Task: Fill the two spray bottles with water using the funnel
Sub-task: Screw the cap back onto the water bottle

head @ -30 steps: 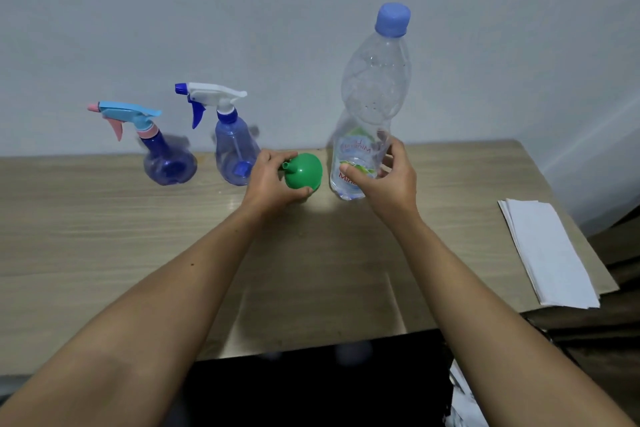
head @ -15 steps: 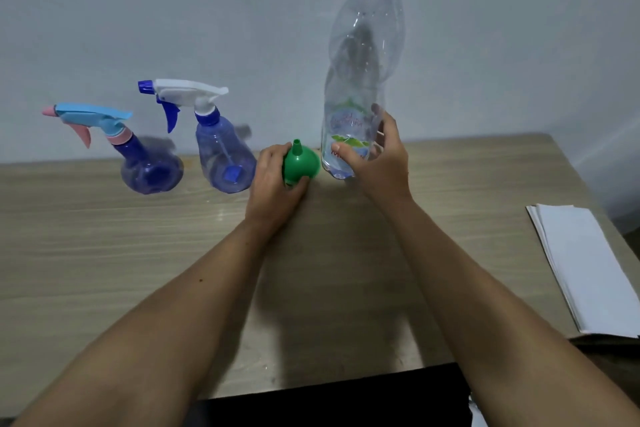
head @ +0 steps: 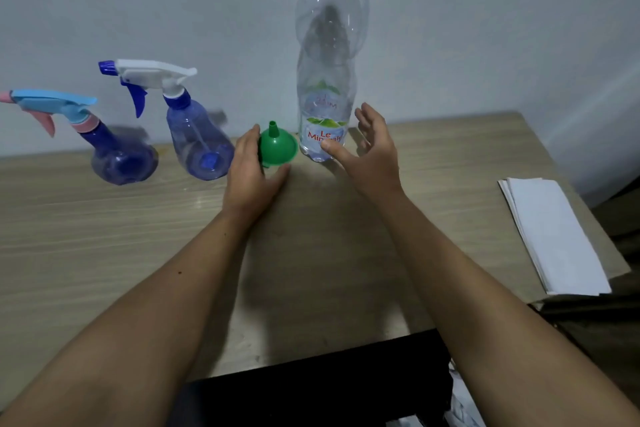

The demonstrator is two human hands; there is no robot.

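Observation:
Two blue spray bottles stand near the wall, one with a light-blue and pink head (head: 117, 152) at far left and one with a white and blue head (head: 197, 146) to its right. Mouth down on the table, spout up, sits a small green funnel (head: 278, 147). My left hand (head: 249, 173) holds it between the fingers on its left side and the thumb in front. A tall clear water bottle (head: 325, 87) with a blue cap stands upright just right of the funnel. My right hand (head: 372, 156) hovers beside the bottle's base with fingers spread, holding nothing.
The wooden table (head: 104, 253) stands against a pale wall. A folded white cloth or paper stack (head: 554, 236) lies near the table's right edge. The front edge drops to a dark gap below my arms.
My right hand has let go of the water bottle and opened beside it. The funnel now stands spout up on the table under my left hand. The camera has moved closer.

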